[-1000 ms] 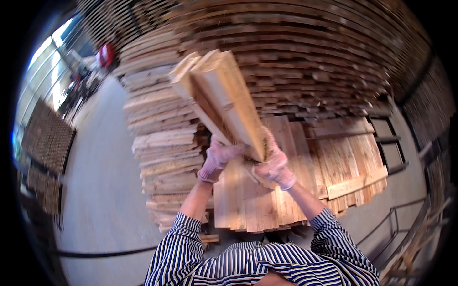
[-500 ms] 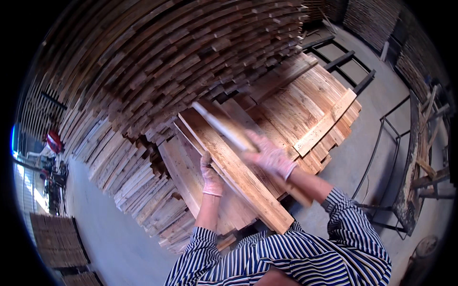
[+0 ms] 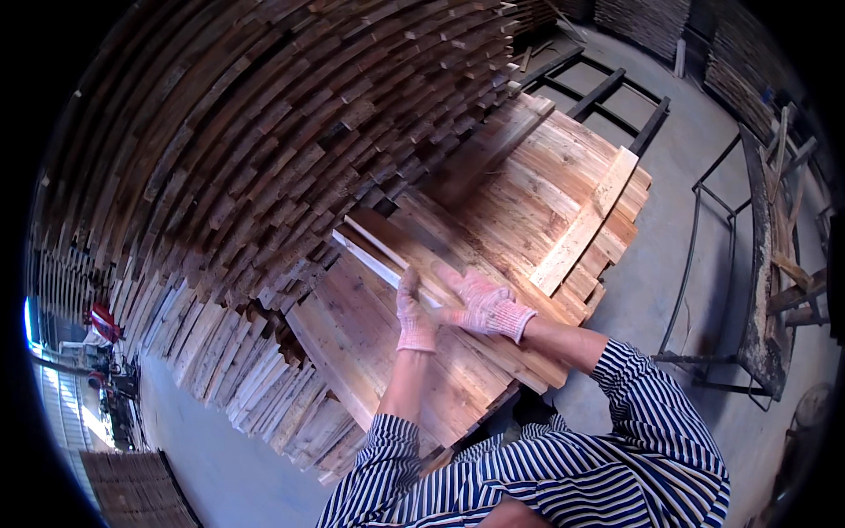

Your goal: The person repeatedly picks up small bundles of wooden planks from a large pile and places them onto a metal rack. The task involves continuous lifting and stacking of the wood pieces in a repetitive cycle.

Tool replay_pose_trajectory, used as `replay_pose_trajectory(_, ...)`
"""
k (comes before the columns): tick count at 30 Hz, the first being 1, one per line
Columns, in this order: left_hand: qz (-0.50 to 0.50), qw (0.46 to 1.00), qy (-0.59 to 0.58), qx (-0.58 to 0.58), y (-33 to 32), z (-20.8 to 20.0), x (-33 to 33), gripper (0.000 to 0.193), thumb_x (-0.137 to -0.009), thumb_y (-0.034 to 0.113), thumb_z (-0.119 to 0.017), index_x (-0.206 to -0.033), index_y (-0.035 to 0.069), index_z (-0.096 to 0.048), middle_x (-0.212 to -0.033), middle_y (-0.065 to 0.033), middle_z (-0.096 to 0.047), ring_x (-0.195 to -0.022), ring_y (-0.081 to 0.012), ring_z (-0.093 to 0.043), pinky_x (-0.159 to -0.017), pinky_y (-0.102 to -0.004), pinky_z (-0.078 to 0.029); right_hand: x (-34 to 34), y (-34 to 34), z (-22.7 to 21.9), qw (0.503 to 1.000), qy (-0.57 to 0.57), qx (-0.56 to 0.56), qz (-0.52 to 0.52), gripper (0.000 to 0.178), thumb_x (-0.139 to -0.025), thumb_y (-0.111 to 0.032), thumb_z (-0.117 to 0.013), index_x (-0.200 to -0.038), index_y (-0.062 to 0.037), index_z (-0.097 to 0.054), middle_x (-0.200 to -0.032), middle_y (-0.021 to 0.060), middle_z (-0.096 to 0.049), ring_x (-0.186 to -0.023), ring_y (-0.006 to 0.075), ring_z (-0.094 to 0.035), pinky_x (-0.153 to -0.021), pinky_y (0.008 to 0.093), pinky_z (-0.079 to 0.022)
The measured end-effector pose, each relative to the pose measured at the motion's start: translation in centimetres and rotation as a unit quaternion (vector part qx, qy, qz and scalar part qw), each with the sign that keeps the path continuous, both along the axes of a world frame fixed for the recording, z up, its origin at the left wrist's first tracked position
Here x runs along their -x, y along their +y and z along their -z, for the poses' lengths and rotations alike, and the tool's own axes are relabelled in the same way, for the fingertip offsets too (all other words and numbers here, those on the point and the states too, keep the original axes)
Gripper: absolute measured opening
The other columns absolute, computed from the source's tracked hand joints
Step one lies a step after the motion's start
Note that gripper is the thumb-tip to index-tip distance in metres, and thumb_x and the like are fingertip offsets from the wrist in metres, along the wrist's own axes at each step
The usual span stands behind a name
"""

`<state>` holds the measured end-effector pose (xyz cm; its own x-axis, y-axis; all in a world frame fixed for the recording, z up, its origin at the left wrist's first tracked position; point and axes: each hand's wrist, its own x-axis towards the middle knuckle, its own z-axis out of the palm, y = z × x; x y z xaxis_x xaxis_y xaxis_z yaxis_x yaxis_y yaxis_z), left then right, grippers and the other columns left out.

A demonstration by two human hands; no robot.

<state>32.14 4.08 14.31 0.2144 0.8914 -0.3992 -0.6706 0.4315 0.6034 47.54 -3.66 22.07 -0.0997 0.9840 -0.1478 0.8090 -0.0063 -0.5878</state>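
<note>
Both my hands wear pale pink-stained work gloves. Narrow wooden boards (image 3: 380,234) lie lengthwise together in front of me, slanting from far left to near right above the stack. My left hand (image 3: 415,312) grips their left edge, thumb up, its other fingers mostly hidden. Across the boards rests my right hand (image 3: 486,304), its thumb toward the left hand and its fingers bent over the wood. Beneath is a layer of wide, light-brown planks (image 3: 352,321). A single crosswise board (image 3: 585,224) lies on the planks to the right.
A tall stack of rough boards (image 3: 264,114) rises at the far left, with paler board ends (image 3: 211,334) below it. Black metal framing (image 3: 607,95) stands beyond the planks. A metal rack with scrap wood (image 3: 759,264) is at the right, on grey concrete floor (image 3: 651,290).
The board that my right hand held raised and tilted has come down beside the other boards. My hands are closer together now, and the view has shifted slightly.
</note>
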Motion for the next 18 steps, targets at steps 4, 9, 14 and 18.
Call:
replay_pose_trajectory(4,-0.010,1.000,-0.025,0.013,2.3,3.8,1.0,0.045,-0.092,0.041,-0.075,-0.124,0.009,-0.068,-0.118,-0.0082,-0.073,-0.108,-0.0285,-0.069,-0.099,-0.0445,-0.056,-5.0,3.4,-0.1,0.999,0.025,-0.008,0.036,0.077,-0.091,-0.051,-0.059,-0.160,-0.0242,-0.038,-0.119,0.0266,-0.063,-0.077,0.0290,-0.064,-0.061,0.0368,-0.054)
replay_pose_trajectory(9,-0.005,1.000,-0.005,0.010,2.8,4.3,-1.6,0.057,-0.088,0.049,-0.078,-0.127,0.010,-0.066,-0.121,-0.0092,-0.071,-0.108,-0.0296,-0.068,-0.100,-0.0465,-0.056,-12.8,7.3,6.3,0.997,-0.059,0.001,0.043,0.071,-0.091,-0.054,-0.059,-0.152,-0.0194,-0.047,-0.128,0.0273,-0.060,-0.120,0.0423,-0.058,-0.098,0.0515,-0.050)
replay_pose_trajectory(14,0.034,0.999,0.021,0.027,2.6,1.6,-2.2,0.075,-0.085,0.063,-0.076,-0.133,0.009,-0.061,-0.125,-0.0096,-0.070,-0.108,-0.0299,-0.068,-0.099,-0.0461,-0.056,-8.3,5.9,6.7,0.980,-0.145,-0.126,0.049,0.069,-0.096,-0.053,-0.053,-0.147,-0.0065,-0.050,-0.140,0.0308,-0.053,-0.127,0.0469,-0.054,-0.108,0.0495,-0.046)
replay_pose_trajectory(18,0.015,0.994,0.100,0.051,2.7,-1.6,-7.0,0.091,-0.085,0.075,-0.067,-0.146,0.009,-0.051,-0.136,-0.0121,-0.063,-0.123,-0.0320,-0.061,-0.107,-0.0498,-0.050,-7.4,3.0,1.3,0.990,0.125,0.062,0.001,0.084,-0.089,-0.061,-0.062,-0.155,-0.0120,-0.044,-0.137,0.0296,-0.054,-0.126,0.0431,-0.056,-0.107,0.0480,-0.046)
